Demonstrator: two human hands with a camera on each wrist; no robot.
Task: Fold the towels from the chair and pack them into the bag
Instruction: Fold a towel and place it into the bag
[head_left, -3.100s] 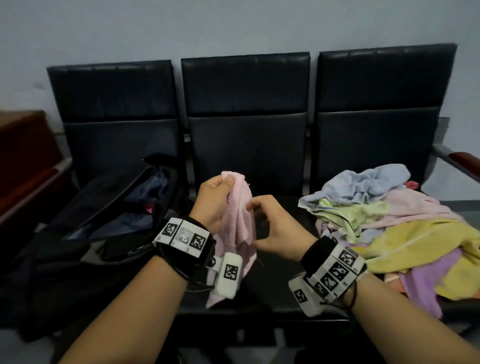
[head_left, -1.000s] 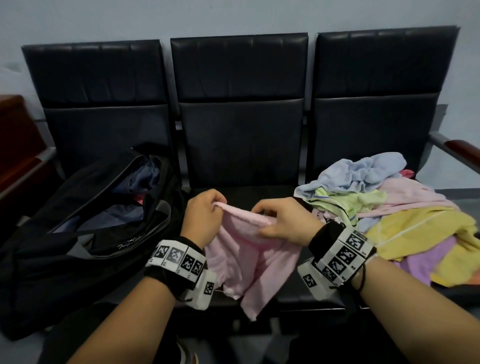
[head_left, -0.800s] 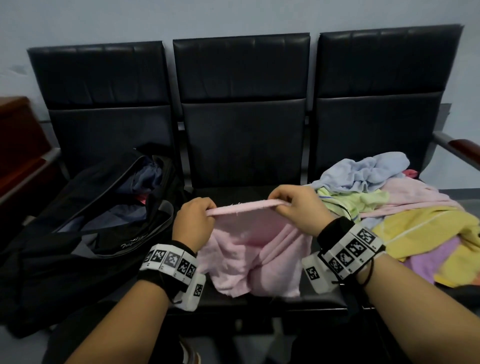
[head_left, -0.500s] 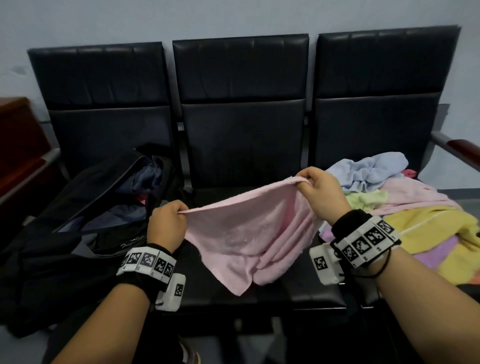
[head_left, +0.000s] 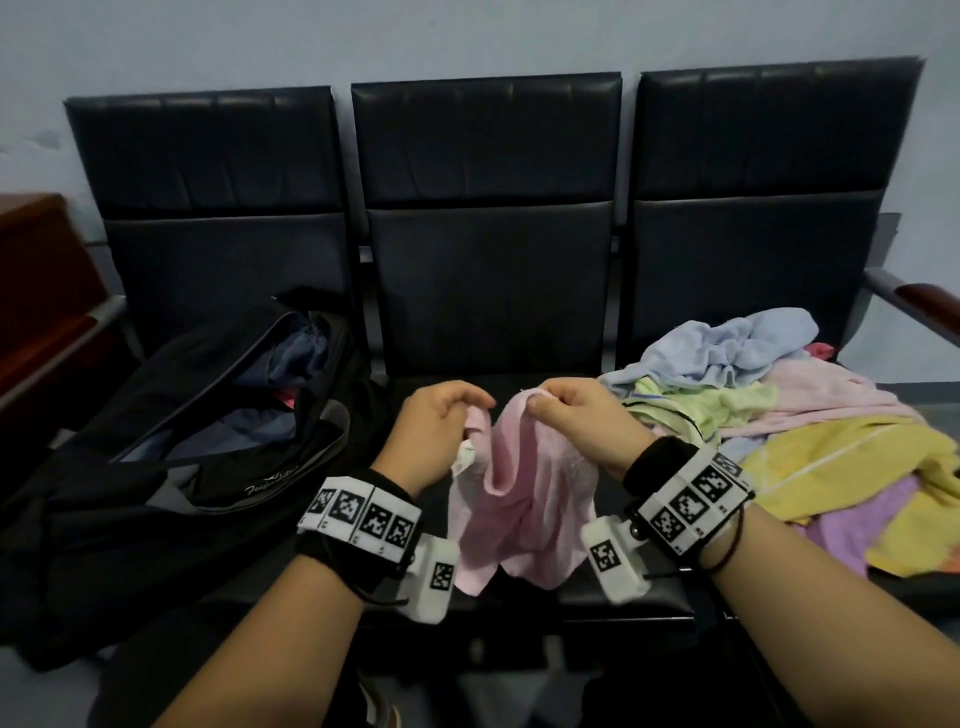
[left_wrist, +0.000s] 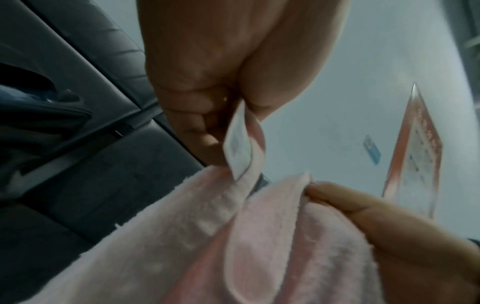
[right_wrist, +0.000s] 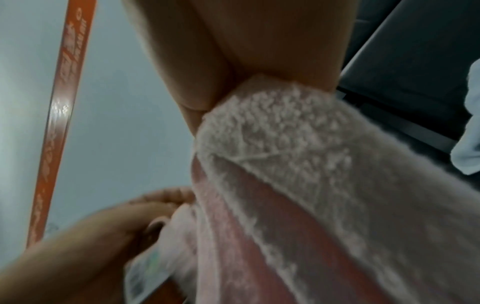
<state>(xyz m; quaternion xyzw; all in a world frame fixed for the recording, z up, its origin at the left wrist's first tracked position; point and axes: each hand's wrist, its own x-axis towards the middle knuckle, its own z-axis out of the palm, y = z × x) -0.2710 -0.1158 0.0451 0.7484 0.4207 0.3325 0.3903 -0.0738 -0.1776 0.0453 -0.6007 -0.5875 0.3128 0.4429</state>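
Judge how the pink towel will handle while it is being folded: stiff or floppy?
Probably floppy: the pink towel sags in deep folds between the left hand and right hand. Likely light, since pinches at two corners carry it. Its nubby pile should resist slipping.

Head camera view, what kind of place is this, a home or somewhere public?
Probably a waiting area or office corridor: a row of joined black padded seats with an end armrest against a bare pale wall.

Pink towel (right_wrist: 298, 164) in right hand (right_wrist: 233, 51)
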